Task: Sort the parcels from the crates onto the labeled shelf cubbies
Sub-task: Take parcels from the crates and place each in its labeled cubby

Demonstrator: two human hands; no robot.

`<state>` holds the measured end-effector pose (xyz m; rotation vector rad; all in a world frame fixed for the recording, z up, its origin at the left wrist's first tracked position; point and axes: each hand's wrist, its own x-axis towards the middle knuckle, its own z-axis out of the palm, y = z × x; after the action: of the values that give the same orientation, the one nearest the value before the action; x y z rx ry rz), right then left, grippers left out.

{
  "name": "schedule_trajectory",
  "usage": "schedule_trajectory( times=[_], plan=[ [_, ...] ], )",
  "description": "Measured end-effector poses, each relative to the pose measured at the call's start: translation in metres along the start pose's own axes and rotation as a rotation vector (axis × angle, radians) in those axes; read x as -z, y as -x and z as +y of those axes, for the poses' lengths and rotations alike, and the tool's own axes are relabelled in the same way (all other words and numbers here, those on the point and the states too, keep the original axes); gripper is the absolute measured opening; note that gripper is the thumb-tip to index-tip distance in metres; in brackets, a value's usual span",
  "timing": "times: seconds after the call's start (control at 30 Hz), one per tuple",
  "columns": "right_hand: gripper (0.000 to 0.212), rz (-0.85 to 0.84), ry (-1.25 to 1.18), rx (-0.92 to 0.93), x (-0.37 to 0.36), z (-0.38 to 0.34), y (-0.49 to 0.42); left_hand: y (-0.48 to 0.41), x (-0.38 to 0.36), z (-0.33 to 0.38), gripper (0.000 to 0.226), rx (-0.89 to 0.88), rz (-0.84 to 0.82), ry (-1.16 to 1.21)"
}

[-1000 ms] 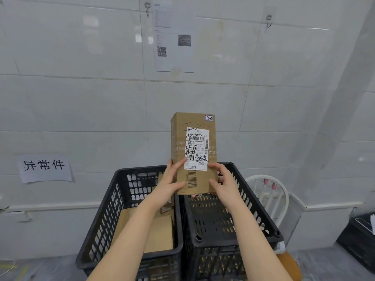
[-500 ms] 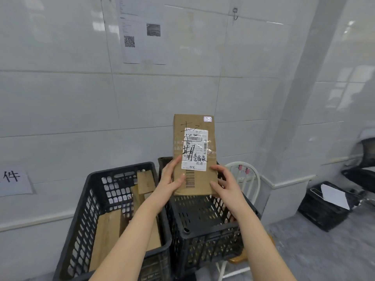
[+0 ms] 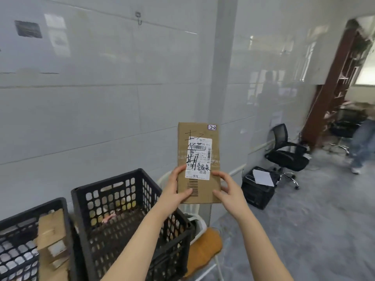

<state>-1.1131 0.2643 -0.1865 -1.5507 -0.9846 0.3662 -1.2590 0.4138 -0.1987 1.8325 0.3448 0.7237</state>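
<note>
Two hands grip the upright parcel (image 3: 198,159): my left hand (image 3: 176,187) pinches its lower left edge and my right hand (image 3: 229,189) its lower right edge, in the air before the tiled wall (image 3: 101,118). Beneath my arms stand the near crate (image 3: 107,180) and the left crate (image 3: 32,210), which holds cardboard boxes (image 3: 51,234). A white chair (image 3: 205,243) stands just beside the near crate. Well off to the right are an office chair (image 3: 288,157) and a person (image 3: 363,147).

Grey floor (image 3: 324,230) carries black office chair (image 3: 288,157), low black crate (image 3: 257,191), white chair (image 3: 205,246)
</note>
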Motion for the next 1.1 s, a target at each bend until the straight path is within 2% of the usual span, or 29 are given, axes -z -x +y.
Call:
schedule_trajectory(
  times=[0.1, 0.27, 0.43, 0.53, 0.63, 0.73, 0.93, 1.1],
  plan=[
    [0.061, 0.101, 0.047, 0.006, 0.053, 0.029, -0.014, -0.047, -0.058, -0.004, 0.071, -0.035, -0.037, -0.002],
    [0.068, 0.27, 0.097, -0.022, 0.135, 0.072, -0.021, -0.109, -0.147, -0.016, 0.051, -0.091, -0.145, 0.106],
    [0.073, 0.449, 0.215, -0.077, 0.203, 0.111, -0.02, -0.159, -0.232, -0.036, 0.055, -0.097, -0.337, 0.078],
    [0.077, 0.524, 0.29, -0.124, 0.243, 0.14, -0.026, -0.189, -0.282, -0.044, 0.066, -0.125, -0.398, 0.04],
    [0.083, 0.583, 0.338, -0.161, 0.281, 0.165, -0.04, -0.23, -0.329, -0.059, 0.067, -0.13, -0.452, 0.045],
    [0.081, 0.645, 0.376, -0.192, 0.323, 0.187, -0.063, -0.279, -0.374, -0.072, 0.063, -0.133, -0.515, 0.125],
    [0.078, 0.769, 0.442, -0.266, 0.404, 0.223, -0.127, -0.39, -0.459, -0.083, 0.071, -0.162, -0.67, 0.215],
    [0.079, 0.874, 0.483, -0.317, 0.464, 0.252, -0.17, -0.468, -0.53, -0.091, 0.073, -0.215, -0.794, 0.2]
  ],
)
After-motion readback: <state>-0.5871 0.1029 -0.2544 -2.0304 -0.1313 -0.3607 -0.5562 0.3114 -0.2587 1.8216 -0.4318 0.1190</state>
